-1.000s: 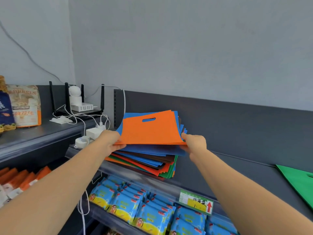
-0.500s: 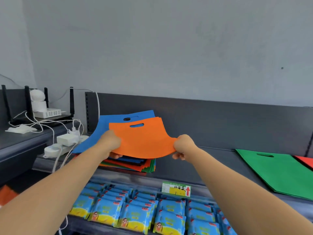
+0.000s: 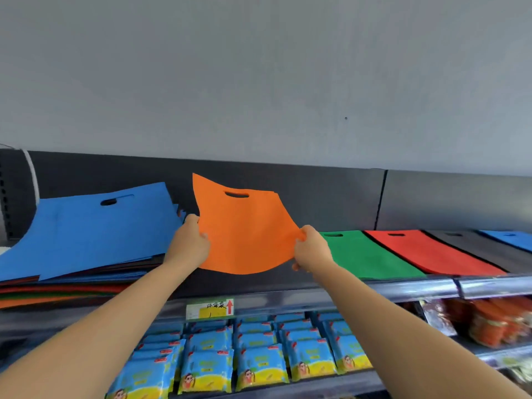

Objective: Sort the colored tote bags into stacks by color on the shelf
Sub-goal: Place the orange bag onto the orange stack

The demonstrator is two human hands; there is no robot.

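At the left end of the shelf (image 3: 403,286) lies a mixed pile of tote bags (image 3: 57,289), its edges showing orange, green, red and dark layers, with a blue tote bag (image 3: 95,226) spread on top and its handle slot towards the back panel (image 3: 316,197). A white cable (image 3: 33,174) runs down the panel in the shelf's back left corner. Just right of the pile, the left hand (image 3: 190,243) grips the left edge of an orange tote bag (image 3: 244,231), fingers curled round the fabric. The bag is held up off the shelf, over the bare stretch between the pile and the sorted row, with its handle slot at the top near the back panel and its lower edge sagging in a curve towards the shelf's front edge. The right hand (image 3: 312,250) pinches the bag's right edge, thumb on top. Right of that hand, four bags lie flat side by side, handle slots towards the back: a green tote bag (image 3: 365,254), a red tote bag (image 3: 426,251), a dark grey tote bag (image 3: 483,249) and, at the right end, a second blue tote bag (image 3: 512,239) only partly in view. On the front rail below the orange bag sits a yellow price label (image 3: 210,309) with a red arrow. On the lower shelf stand rows of blue and yellow snack packets (image 3: 259,361), with red packets (image 3: 495,321) to their right.
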